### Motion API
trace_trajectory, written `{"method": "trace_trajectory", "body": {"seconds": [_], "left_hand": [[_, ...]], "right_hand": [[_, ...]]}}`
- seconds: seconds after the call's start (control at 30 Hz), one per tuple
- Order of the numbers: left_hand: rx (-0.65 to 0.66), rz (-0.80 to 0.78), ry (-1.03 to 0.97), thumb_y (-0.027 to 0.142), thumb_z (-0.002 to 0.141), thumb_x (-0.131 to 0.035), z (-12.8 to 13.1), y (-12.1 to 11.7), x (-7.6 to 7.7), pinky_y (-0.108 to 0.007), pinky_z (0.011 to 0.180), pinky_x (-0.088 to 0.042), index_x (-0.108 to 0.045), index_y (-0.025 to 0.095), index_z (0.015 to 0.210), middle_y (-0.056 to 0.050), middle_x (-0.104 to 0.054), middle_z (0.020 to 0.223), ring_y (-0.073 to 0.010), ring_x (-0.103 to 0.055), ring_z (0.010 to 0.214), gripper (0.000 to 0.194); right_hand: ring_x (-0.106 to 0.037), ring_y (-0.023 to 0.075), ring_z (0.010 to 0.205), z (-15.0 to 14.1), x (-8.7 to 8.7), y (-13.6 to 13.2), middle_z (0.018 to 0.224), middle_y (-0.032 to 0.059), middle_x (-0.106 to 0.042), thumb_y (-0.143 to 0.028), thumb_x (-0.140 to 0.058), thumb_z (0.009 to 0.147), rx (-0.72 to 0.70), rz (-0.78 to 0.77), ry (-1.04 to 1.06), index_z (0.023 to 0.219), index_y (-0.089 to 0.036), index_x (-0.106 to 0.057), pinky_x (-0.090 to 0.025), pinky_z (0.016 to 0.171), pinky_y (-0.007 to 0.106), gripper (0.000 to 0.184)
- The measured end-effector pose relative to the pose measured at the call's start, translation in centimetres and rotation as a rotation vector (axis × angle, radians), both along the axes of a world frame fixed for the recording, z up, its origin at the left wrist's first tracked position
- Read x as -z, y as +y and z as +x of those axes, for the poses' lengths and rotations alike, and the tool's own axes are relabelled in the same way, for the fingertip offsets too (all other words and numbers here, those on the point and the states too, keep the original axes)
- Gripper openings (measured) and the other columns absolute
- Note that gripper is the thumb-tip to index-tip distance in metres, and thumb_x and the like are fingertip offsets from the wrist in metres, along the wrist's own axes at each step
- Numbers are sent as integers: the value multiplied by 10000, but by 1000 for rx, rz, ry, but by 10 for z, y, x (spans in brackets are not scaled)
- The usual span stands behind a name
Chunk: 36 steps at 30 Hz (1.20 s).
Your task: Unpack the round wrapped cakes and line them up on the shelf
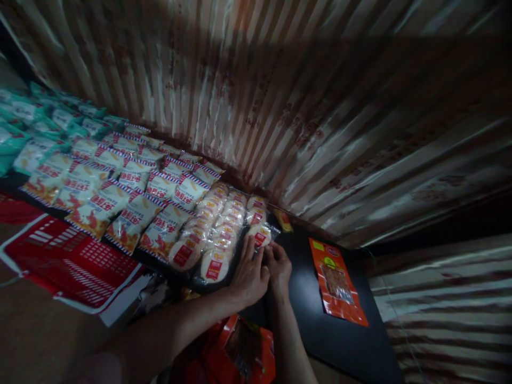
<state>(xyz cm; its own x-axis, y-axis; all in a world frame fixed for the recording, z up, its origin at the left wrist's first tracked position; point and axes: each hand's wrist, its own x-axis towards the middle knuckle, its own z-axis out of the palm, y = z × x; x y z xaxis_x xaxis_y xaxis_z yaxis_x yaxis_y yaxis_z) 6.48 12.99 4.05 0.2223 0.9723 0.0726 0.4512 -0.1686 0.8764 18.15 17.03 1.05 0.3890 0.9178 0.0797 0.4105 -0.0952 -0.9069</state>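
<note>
A round, pale cracker in a clear wrapper with a red label (261,238) lies at the front of a short row of the same packets. My left hand (251,274) has its fingers on the near left edge of this packet. Pinched at the packet's near right edge are the fingers of my right hand (279,265). Two longer rows of overlapping cracker packets (215,265) run alongside on the left. Both hands are close together over the black table (298,290), and parts of the fingertips are hard to make out.
Left of the crackers stand rows of white and orange snack bags (132,218), then green bags (30,154). An orange pouch (336,280) lies on the right; another orange pouch (262,346) is below my arms. A red basket (80,261) sits at lower left. Pleated sheeting (248,96) hangs behind.
</note>
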Motion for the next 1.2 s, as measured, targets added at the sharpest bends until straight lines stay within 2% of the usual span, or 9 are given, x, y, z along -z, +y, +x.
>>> {"method": "trace_trajectory", "body": {"seconds": [0.2, 0.43, 0.63, 0.87, 1.0, 1.2], "left_hand": [[11, 37, 23, 213, 879, -369, -2, 6, 8, -514, 1165, -154, -378, 5, 1370, -193, -100, 1537, -288, 1, 1425, 533], [4, 5, 13, 248, 908, -339, -2, 15, 0, -512, 1158, -180, -399, -7, 1357, -215, -162, 1519, -296, -50, 1422, 520], [-48, -19, -31, 256, 911, -342, 0, 24, 1, -487, 1166, -175, -426, 7, 1350, -190, -185, 1525, -295, -91, 1423, 512], [-62, -10, -23, 244, 905, -344, -6, 29, -1, -480, 1166, -191, -438, 42, 1347, -168, -244, 1517, -273, -142, 1424, 495], [-58, -10, 5, 258, 912, -336, -9, 29, -3, -461, 1169, -195, -437, 56, 1351, -161, -248, 1519, -267, -149, 1424, 494], [-76, 22, -12, 257, 904, -345, -7, 29, 2, -484, 1158, -229, -465, 68, 1331, -156, -293, 1505, -281, -191, 1417, 482]], "right_hand": [[-653, 214, 787, -3, -1, 14, 954, 103, -715, -466, -557, 721, -6, -4, 9, 973, -161, -663, -496, 744, 331, 409], [-646, 207, 785, -5, -1, 24, 939, 94, -716, -476, -525, 737, -22, 23, -16, 958, -164, -660, -492, 732, 318, 405], [-644, 208, 729, -3, 0, 31, 901, 96, -719, -522, -504, 718, -28, -59, -80, 972, -170, -656, -485, 689, 312, 461], [-650, 218, 760, -3, -7, 36, 888, 79, -712, -503, -498, 731, -45, -142, -209, 1016, -183, -650, -479, 689, 317, 454], [-645, 204, 780, -6, -7, 36, 906, 69, -699, -471, -524, 730, -83, -90, -216, 1047, -190, -641, -480, 699, 309, 439], [-636, 198, 746, -8, -2, 36, 938, 93, -677, -461, -543, 718, -28, -35, -227, 1101, -159, -630, -482, 695, 323, 495]]}}
